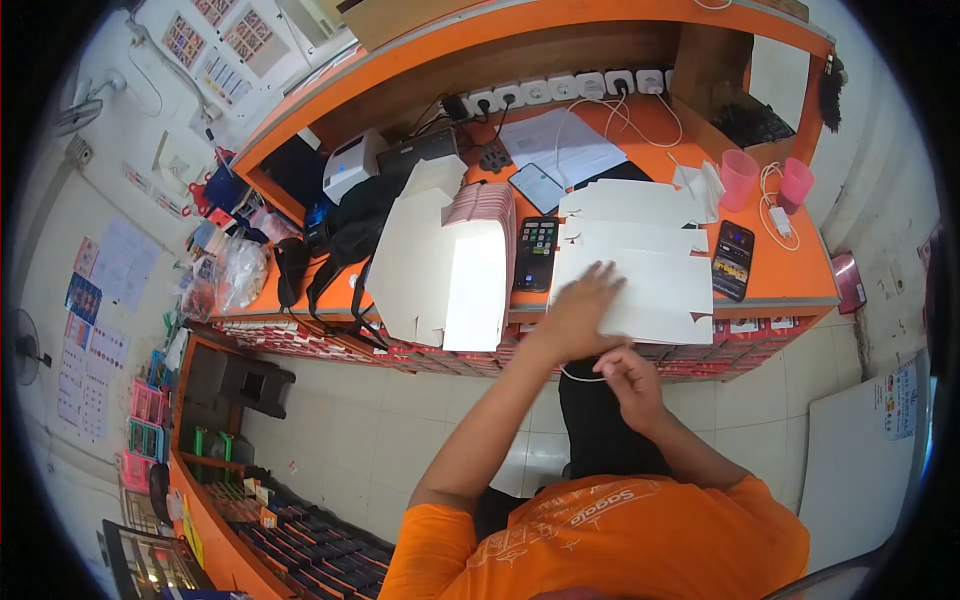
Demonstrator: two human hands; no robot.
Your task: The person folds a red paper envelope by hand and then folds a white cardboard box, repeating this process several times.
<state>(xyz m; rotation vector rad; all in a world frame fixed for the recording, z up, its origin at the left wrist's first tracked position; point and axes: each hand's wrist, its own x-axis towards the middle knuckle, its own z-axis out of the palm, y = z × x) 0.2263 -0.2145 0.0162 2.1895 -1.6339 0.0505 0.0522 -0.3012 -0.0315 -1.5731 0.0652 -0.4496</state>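
A flat, white die-cut cardboard box blank (pixel 635 255) lies on the orange desk in front of me. My left hand (pixel 588 308) rests on its near left part, palm down with fingers stretched out. Just below the near edge of the cardboard is my right hand (pixel 632 385), its fingers curled inward; whatever they pinch, if anything, is hidden. A thin white cord (pixel 580 376) hangs beside it. To the left stands a stack of folded white and pink cardboard boxes (pixel 475 260). Between stack and blank lies a black phone (pixel 536 254) with a lit screen.
Another phone (pixel 733 262) lies right of the blank, near pink cups (pixel 738 180) and a coiled charger cable (pixel 780 220). Behind are a light-screened phone (pixel 537 188), papers (pixel 565 145) and a row of power sockets (pixel 535 92). A black bag (pixel 365 215) sits at left.
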